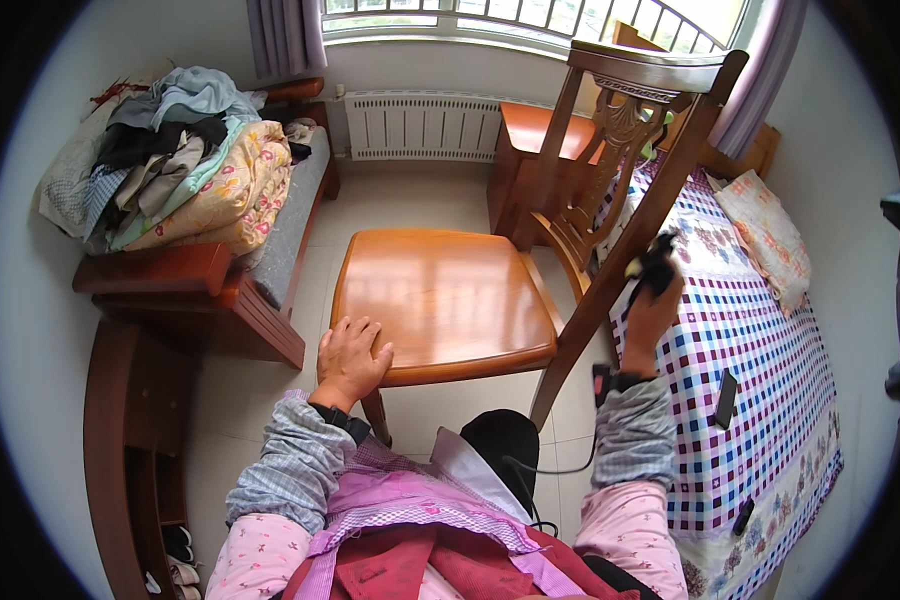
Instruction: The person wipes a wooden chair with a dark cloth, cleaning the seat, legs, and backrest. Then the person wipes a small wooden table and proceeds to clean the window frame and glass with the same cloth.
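From where I operate, the nearest thing is the red and purple clothing (410, 565) of the person standing at the near side of the wooden chair (440, 290). A thin dark cable (560, 471) hangs below the right wrist, on the near side of the chair.

I see the two hands well apart. The left hand (355, 358) lies open, fingers lightly spread, on the near left corner of the chair's seat. The right hand (654, 305) is closed around a dark bundle (650, 265), just beside the chair's backrest (658, 195); the bundle is blurred, and I cannot tell whether it touches the wood. The chair stands squarely before me, its carved backrest on the right.

Left of the chair and near me is a brown shelf unit (115, 420) with shoes (180, 560) inside. Right of the chair stretches a bed with a checked cover (740, 345), bearing a flat black slab (726, 400) and, further along, a patterned pillow (765, 240). Left of the chair and further off, a wooden bed frame (170, 272) carries heaped clothes (180, 150). Beyond the chair I make out a reddish cabinet (545, 130), a white radiator (425, 127) and a barred window (525, 15).
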`<state>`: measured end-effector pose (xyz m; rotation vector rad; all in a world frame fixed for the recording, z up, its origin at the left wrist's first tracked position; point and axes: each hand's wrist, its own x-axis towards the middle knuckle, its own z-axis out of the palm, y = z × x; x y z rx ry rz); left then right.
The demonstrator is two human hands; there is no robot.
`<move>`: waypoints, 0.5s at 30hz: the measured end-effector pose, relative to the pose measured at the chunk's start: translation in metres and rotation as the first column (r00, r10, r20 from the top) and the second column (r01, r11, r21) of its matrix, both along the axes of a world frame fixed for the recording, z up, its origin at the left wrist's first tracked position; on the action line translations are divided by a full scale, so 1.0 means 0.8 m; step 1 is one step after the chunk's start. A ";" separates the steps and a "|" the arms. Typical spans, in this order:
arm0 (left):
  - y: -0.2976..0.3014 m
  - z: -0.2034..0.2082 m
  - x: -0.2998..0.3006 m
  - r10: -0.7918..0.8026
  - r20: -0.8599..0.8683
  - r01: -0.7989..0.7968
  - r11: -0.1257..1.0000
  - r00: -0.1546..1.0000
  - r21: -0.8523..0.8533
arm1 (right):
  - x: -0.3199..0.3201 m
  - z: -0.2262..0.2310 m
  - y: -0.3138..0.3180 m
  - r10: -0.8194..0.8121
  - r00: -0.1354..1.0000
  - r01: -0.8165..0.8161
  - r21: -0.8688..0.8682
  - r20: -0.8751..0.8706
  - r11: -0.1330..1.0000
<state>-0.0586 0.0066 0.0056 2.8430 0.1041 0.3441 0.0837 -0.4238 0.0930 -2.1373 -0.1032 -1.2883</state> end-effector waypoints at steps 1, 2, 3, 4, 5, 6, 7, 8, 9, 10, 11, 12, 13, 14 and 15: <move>0.000 -0.002 -0.004 -0.015 0.005 0.015 1.000 1.000 -0.016 | 0.017 0.043 -0.006 0.003 0.995 -0.006 0.035 0.098 0.999; 0.001 -0.003 -0.006 -0.020 0.007 0.020 1.000 1.000 -0.010 | 0.034 0.089 -0.011 -0.032 0.974 0.027 0.028 0.223 0.999; 0.001 -0.004 -0.009 -0.024 0.004 0.024 1.000 1.000 -0.009 | 0.044 0.136 -0.016 -0.077 0.935 0.115 -0.088 0.347 0.990; 0.001 -0.004 -0.011 -0.026 0.007 0.026 1.000 1.000 -0.001 | 0.060 0.184 -0.019 -0.065 0.882 0.155 -0.157 0.466 0.975; 0.001 -0.005 -0.013 -0.022 -0.019 0.023 1.000 1.000 0.018 | 0.075 0.229 -0.022 -0.035 0.837 0.171 -0.199 0.547 0.965; 0.000 -0.005 -0.015 -0.030 0.015 0.029 1.000 0.999 0.010 | 0.090 0.273 -0.024 -0.005 0.793 0.209 -0.265 0.609 0.941; 0.001 -0.006 -0.015 -0.032 0.015 0.032 0.999 0.999 0.013 | 0.110 0.313 -0.023 -0.005 0.762 0.293 -0.338 0.647 0.894; 0.000 -0.007 -0.017 -0.035 0.039 0.034 0.999 0.999 0.029 | 0.126 0.344 -0.021 0.070 0.767 0.238 -0.385 0.637 0.892; 0.001 -0.007 -0.016 -0.035 0.010 0.035 0.999 0.999 0.034 | 0.142 0.357 -0.016 0.019 0.731 0.364 -0.413 0.682 0.835; 0.000 -0.009 -0.016 -0.039 0.005 0.039 0.999 0.999 0.037 | 0.144 0.364 -0.020 0.018 0.870 0.227 -0.432 0.493 0.873; 0.000 -0.010 -0.013 -0.048 0.034 0.047 0.999 0.998 0.011 | 0.153 0.359 -0.018 0.030 0.880 0.191 -0.411 0.474 0.891; 0.000 -0.011 -0.010 -0.041 0.004 0.041 0.999 0.999 0.007 | 0.151 0.348 -0.025 0.402 0.885 -0.257 -0.474 0.235 0.842; 0.000 -0.013 -0.006 -0.052 0.059 0.051 0.999 0.997 0.007 | 0.140 0.346 -0.040 0.720 0.694 -0.657 -0.411 -0.002 0.632; 0.001 -0.014 -0.001 -0.040 0.061 0.038 0.999 0.997 0.023 | 0.151 0.313 -0.030 0.600 0.789 -0.501 -0.429 0.131 0.752; 0.000 -0.015 0.004 -0.059 0.105 0.056 0.998 0.993 0.026 | 0.160 0.278 -0.017 0.446 0.858 -0.323 -0.408 0.254 0.854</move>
